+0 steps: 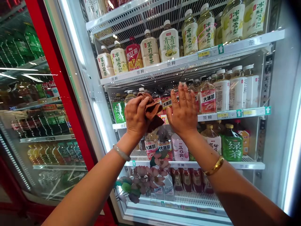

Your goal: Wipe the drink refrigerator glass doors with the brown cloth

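Observation:
My left hand (pixel 136 115) is closed around a crumpled brown cloth (pixel 154 110), which sticks out past its fingers to the right. A pale bangle circles that wrist. My right hand (pixel 184 110) is raised flat beside it, palm away from me and fingers stretched upward, holding nothing. It appears to rest against the clear glass of a drinks cooler, though the contact itself is hidden. A gold bracelet is on the right wrist. Beyond both hands stand bottles on the middle shelf, among them a pink-labelled tea bottle (pixel 208 98) and a green-labelled bottle (pixel 118 108).
Behind the glass, white wire shelves (pixel 171 64) carry several rows of bottled tea. A pink flower decoration (pixel 148 179) with green leaves shows low on the glass. To the left runs a red door frame (pixel 63 81), with another bottle cooler (pixel 47 138) behind it.

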`<act>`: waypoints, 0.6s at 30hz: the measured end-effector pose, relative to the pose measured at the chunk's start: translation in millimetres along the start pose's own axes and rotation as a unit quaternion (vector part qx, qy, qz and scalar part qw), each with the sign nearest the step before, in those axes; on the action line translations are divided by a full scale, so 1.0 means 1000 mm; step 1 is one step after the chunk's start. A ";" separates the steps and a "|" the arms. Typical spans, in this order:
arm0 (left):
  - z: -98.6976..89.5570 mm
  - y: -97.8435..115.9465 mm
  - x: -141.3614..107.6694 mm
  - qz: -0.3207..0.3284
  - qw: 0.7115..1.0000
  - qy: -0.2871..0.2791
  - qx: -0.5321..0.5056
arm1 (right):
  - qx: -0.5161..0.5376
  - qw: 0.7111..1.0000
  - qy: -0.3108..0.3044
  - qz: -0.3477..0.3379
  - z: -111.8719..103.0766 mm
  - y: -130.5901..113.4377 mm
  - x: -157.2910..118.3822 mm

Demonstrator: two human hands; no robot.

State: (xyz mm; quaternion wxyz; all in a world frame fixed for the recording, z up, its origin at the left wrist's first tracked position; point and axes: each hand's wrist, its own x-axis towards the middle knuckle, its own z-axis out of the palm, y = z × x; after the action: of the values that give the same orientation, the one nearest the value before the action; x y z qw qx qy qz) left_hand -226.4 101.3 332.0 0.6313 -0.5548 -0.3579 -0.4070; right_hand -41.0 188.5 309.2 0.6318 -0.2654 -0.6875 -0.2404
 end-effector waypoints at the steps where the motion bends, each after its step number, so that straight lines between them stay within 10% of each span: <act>1: -0.001 0.006 -0.006 0.007 1.000 -0.005 -0.005 | 0.000 1.000 0.001 0.000 0.000 0.000 0.000; 9: -0.026 0.018 -0.043 0.237 0.966 -0.087 -0.058 | -0.013 1.000 0.026 -0.013 0.005 0.001 -0.001; 14: -0.007 -0.003 -0.005 0.063 0.998 -0.026 -0.002 | -0.025 0.999 0.020 -0.012 0.002 0.001 -0.001; 18: -0.006 0.024 -0.024 0.027 0.999 -0.011 -0.018 | -0.014 1.000 0.012 -0.008 0.002 0.001 -0.001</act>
State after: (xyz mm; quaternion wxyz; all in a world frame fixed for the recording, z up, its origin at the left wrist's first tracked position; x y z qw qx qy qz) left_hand -214.2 99.6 299.7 0.6280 -0.5796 -0.3427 -0.3902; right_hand -41.9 190.6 307.9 0.6343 -0.2658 -0.6783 -0.2586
